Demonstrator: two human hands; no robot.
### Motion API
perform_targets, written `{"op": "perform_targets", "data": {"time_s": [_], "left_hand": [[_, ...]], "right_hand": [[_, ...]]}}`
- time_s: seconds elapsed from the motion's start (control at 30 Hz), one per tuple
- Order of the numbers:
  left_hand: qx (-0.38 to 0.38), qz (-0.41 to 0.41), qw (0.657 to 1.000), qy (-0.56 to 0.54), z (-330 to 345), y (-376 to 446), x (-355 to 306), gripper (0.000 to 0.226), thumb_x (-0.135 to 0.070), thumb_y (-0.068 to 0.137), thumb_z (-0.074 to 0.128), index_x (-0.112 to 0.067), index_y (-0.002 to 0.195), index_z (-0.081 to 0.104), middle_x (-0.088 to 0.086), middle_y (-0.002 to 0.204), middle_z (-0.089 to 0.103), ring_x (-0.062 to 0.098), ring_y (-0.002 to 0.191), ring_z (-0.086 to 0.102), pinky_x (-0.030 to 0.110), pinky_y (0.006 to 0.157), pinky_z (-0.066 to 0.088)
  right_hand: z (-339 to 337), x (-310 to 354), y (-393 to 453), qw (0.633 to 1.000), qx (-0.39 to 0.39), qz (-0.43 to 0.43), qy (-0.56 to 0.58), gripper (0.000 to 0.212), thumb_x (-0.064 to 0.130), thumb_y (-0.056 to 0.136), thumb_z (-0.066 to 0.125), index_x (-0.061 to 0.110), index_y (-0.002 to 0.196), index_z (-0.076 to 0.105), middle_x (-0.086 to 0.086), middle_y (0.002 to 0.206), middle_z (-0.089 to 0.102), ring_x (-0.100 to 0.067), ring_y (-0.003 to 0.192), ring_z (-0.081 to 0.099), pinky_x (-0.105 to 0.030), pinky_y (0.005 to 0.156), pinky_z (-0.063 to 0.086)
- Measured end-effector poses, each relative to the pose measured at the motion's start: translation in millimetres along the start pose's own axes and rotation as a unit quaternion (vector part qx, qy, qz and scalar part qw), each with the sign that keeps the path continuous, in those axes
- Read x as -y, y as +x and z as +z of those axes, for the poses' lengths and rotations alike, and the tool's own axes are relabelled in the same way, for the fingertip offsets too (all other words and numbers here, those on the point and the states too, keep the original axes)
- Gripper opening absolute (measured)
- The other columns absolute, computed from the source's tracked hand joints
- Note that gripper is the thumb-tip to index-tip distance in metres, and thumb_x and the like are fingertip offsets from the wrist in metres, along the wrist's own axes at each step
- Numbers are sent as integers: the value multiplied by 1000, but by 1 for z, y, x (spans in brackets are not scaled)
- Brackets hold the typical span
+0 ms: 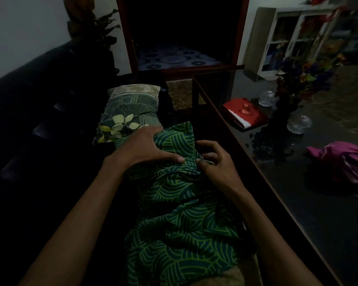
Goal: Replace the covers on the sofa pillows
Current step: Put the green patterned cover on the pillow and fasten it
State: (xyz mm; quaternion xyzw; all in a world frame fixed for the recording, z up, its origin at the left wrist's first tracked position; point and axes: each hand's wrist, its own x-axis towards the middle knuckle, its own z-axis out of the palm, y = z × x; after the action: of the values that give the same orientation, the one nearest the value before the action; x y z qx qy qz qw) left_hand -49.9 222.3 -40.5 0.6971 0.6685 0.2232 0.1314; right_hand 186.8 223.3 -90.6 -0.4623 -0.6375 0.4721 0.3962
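Observation:
A green cover with a curved leaf-line pattern (180,223) lies bunched along my lap, and its far end is filled out by a pillow inside. My left hand (145,145) presses flat on top of that far end, fingers together. My right hand (213,162) pinches the gathered folds of the cover just right of the left thumb. Beyond them a second pillow (128,112) in a grey-green leaf print lies on the dark sofa (39,104).
A dark glass-topped table (298,182) runs along my right, carrying a red book (244,114), glass pieces (298,123), a flower vase (298,83) and a magenta cloth bundle (343,162). A doorway (180,38) and a white cabinet (287,38) stand beyond. The room is dim.

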Motion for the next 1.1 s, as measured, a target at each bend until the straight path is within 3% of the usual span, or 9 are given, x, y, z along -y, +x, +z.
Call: {"op": "perform_targets", "data": {"time_s": [0.1, 0.27, 0.4, 0.6, 0.67, 0.73, 0.9, 1.0, 1.1], "left_hand": [[23, -22, 999, 18, -1, -5, 6, 103, -91, 34, 76, -37, 121, 61, -19, 113, 66, 5, 100, 64, 31, 89, 55], [29, 28, 995, 96, -11, -9, -4, 127, -94, 40, 71, -42, 148, 32, -10, 152, 41, 15, 137, 42, 45, 113, 39], [-110, 176, 978, 29, -5, -15, -15, 80, -73, 64, 77, -30, 127, 53, -9, 127, 48, 7, 116, 48, 35, 98, 47], [-244, 234, 940, 46, 35, -39, 0, 28, -45, 87, 74, -19, 95, 77, -4, 98, 64, 20, 102, 56, 39, 82, 49], [-290, 240, 924, 67, 42, -44, -1, 21, -36, 89, 75, -16, 92, 78, -2, 91, 66, 22, 99, 58, 41, 78, 50], [-316, 235, 916, 74, 45, -51, 0, 16, -30, 90, 75, -14, 89, 78, -1, 89, 67, 23, 100, 59, 44, 76, 51], [-349, 224, 909, 46, 52, -77, 9, 19, -19, 94, 68, -7, 81, 74, 6, 86, 69, 27, 101, 61, 43, 82, 53], [-367, 196, 909, 34, 59, -88, 17, 12, -8, 83, 80, -3, 76, 72, 7, 83, 68, 28, 99, 62, 42, 83, 53], [-387, 178, 904, 34, 63, -99, 26, 15, -9, 83, 77, -3, 71, 71, 7, 81, 68, 26, 100, 61, 42, 82, 53]], "right_hand": [[3, 2, 0, 996, 20, -5, -81, 35, 21, 96, 65, 39, 126, 70, 7, 121, 68, 2, 94, 65, -24, 72, 59], [3, 9, -3, 989, 38, 8, -141, 40, 23, 91, 68, 28, 131, 68, 7, 131, 68, 3, 81, 64, -41, 88, 61], [0, 4, -4, 989, 17, -15, -145, 43, 23, 91, 68, 27, 134, 65, 6, 140, 62, 9, 78, 58, -28, 82, 57], [-2, -5, -1, 994, 5, -17, -112, 25, 23, 97, 62, 24, 119, 74, 7, 123, 70, -6, 105, 65, -30, 90, 55], [-6, 2, 4, 995, 15, -7, -95, 21, 30, 102, 58, 20, 104, 76, -3, 114, 74, -20, 106, 67, -33, 85, 56], [-10, 9, 12, 994, 31, -21, -105, 40, 44, 104, 52, 12, 98, 75, -12, 102, 74, -25, 97, 67, -42, 83, 54], [-8, 23, 26, 971, 84, -102, -199, 34, 54, 101, 50, 29, 108, 71, 12, 93, 74, 3, 79, 67, -17, 67, 50], [4, 24, 27, 959, 81, -157, -220, 30, 53, 99, 55, 31, 108, 74, 14, 91, 76, 3, 81, 70, -25, 71, 56], [20, 19, 23, 962, 48, -193, -189, 21, 43, 98, 64, 27, 91, 75, 12, 74, 74, 1, 65, 69, -27, 60, 55]]}}
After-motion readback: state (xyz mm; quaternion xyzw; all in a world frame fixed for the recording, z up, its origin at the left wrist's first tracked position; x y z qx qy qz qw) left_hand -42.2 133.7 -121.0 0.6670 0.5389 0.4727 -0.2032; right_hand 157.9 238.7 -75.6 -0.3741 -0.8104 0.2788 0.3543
